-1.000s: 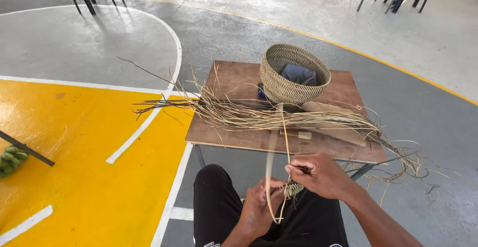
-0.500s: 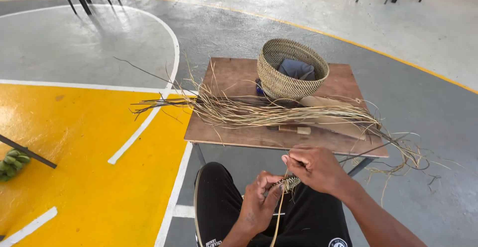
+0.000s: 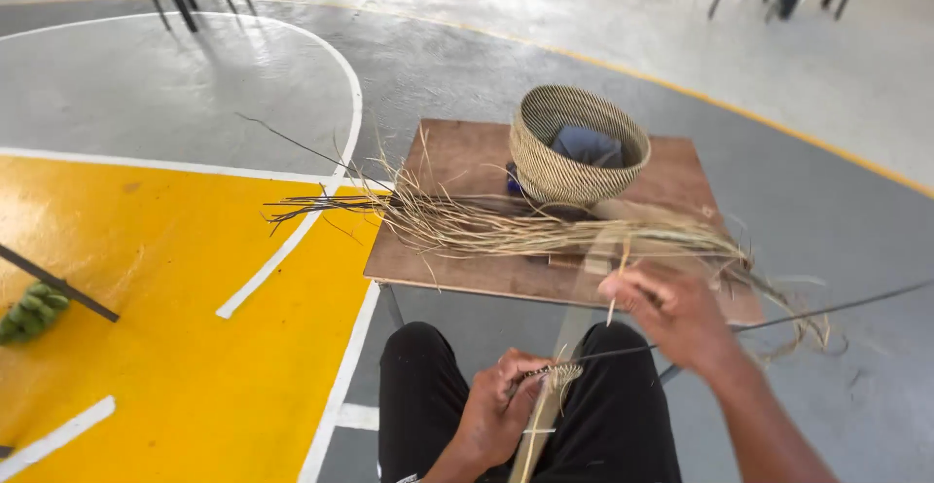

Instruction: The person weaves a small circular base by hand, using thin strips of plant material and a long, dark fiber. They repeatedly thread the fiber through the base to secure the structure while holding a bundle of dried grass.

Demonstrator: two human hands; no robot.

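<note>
left hand (image 3: 496, 410) pinches small woven piece (image 3: 556, 376) over lap; right hand (image 3: 671, 313) holds straw strand (image 3: 617, 279); woven basket (image 3: 579, 144) on wooden board (image 3: 467, 167)

No packages, labels, signs, screens.

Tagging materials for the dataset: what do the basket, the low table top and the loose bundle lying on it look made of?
Basket: coiled plant fibre, matte tan with fine dark stitching rows showing. Table top: brown board, likely plywood or laminate; flat, dull, thin edge, on what looks like a metal leg. Bundle: dry straw-coloured grass or reed strands, frayed ends, some darker stems. Exact species cannot be told.
</note>
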